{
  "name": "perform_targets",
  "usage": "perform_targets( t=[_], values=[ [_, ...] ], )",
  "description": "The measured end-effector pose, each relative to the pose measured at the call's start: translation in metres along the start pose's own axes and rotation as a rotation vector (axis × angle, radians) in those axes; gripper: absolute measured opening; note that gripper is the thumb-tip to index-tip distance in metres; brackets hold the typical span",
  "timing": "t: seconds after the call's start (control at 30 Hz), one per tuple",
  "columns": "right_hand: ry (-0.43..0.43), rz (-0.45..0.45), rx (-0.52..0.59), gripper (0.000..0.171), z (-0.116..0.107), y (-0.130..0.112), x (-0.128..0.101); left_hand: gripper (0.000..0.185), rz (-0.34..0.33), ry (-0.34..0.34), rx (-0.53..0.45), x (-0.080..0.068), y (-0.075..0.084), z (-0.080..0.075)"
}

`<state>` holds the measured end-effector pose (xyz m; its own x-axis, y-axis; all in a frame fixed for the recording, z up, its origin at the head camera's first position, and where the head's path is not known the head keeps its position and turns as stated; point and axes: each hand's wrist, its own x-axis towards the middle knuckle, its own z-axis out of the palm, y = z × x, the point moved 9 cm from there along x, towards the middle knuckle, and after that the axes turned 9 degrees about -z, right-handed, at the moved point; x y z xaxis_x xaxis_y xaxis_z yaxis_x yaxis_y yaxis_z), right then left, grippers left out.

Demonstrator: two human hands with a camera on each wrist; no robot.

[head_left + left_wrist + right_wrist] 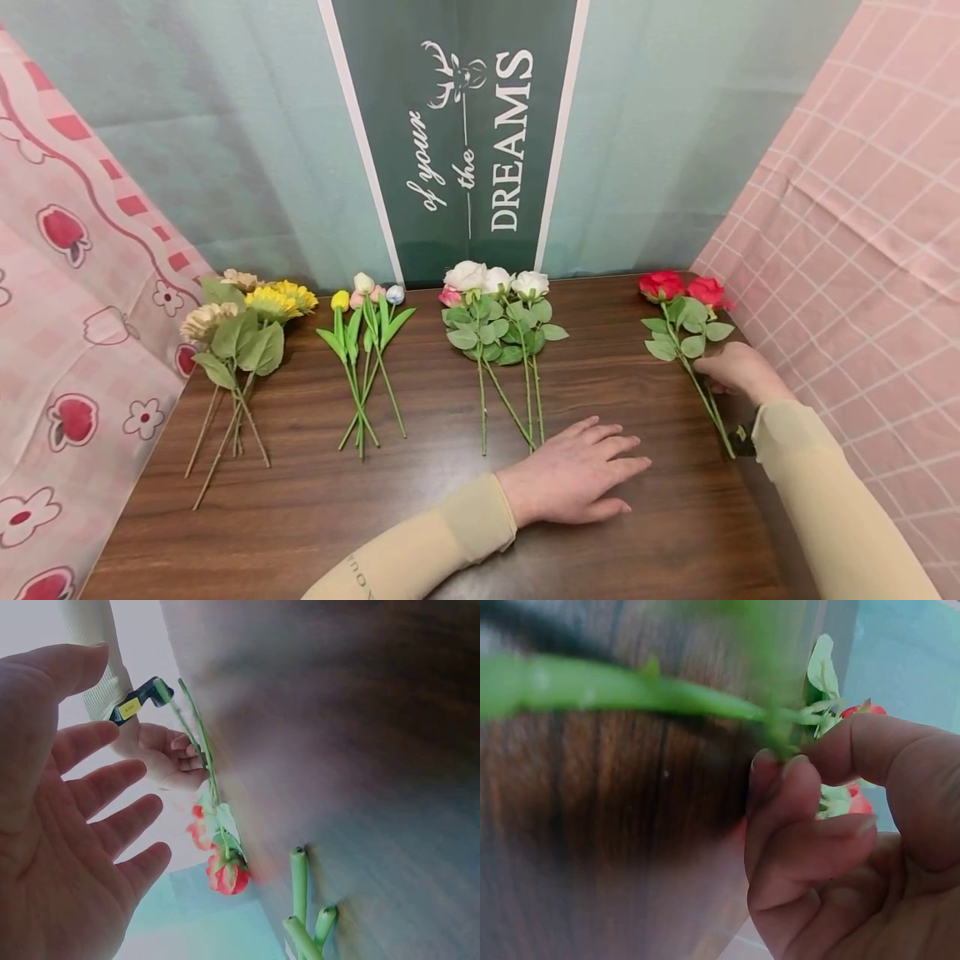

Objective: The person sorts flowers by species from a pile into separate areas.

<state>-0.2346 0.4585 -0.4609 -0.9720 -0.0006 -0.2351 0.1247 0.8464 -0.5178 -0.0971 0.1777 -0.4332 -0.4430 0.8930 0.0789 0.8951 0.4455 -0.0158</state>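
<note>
Two red roses [684, 287] with green leaves lie near the table's far right corner. My right hand [738, 372] is at their stems, and in the right wrist view its thumb and curled fingers pinch a green stem [705, 705]. Part of the grip is hidden behind the stems. With fingers spread, my left hand [577, 473] is over the middle of the table, holding nothing. Just beyond it are the lower stem ends of the white roses [531, 285]. In the left wrist view, the fingers [124, 825] of that hand are nearly straight.
Left of the white roses lie several tulips [363, 300] in yellow, white, pink and blue. Yellow and beige flowers [273, 302] lie at the far left of the wooden table [300, 533]. A green curtain [247, 167] hangs behind, with pink cloths [885, 250] at both sides.
</note>
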Motion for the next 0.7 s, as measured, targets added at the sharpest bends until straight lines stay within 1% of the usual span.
perform_targets(
  t=[0.17,0.23,0.3,0.4,0.53,0.6,0.7],
  values=[
    [0.012,-0.003,0.077,0.027,0.003,0.003,-0.003,0.062,-0.009,0.002,-0.015,0.0,-0.004,-0.003],
    [0.031,0.002,0.107,0.03,0.002,0.006,-0.006,0.062,-0.014,0.002,-0.024,-0.001,-0.006,-0.004],
    [0.061,-0.007,0.149,0.033,-0.001,0.008,-0.009,0.061,-0.021,0.001,-0.03,-0.002,-0.009,-0.005],
    [0.131,-0.032,0.171,0.036,-0.011,0.007,-0.014,0.06,-0.037,0.001,-0.047,-0.004,-0.015,-0.008],
    [0.24,-0.059,0.163,0.033,-0.032,-0.007,-0.023,0.057,-0.071,0.037,-0.088,-0.01,-0.028,-0.016],
    [0.293,-0.072,0.198,0.033,-0.041,-0.018,-0.027,0.054,-0.103,0.073,-0.133,-0.014,-0.039,-0.021],
    [0.366,-0.122,0.293,0.033,-0.047,-0.043,-0.03,0.048,-0.188,0.121,-0.231,-0.021,-0.06,-0.029]
  ],
)
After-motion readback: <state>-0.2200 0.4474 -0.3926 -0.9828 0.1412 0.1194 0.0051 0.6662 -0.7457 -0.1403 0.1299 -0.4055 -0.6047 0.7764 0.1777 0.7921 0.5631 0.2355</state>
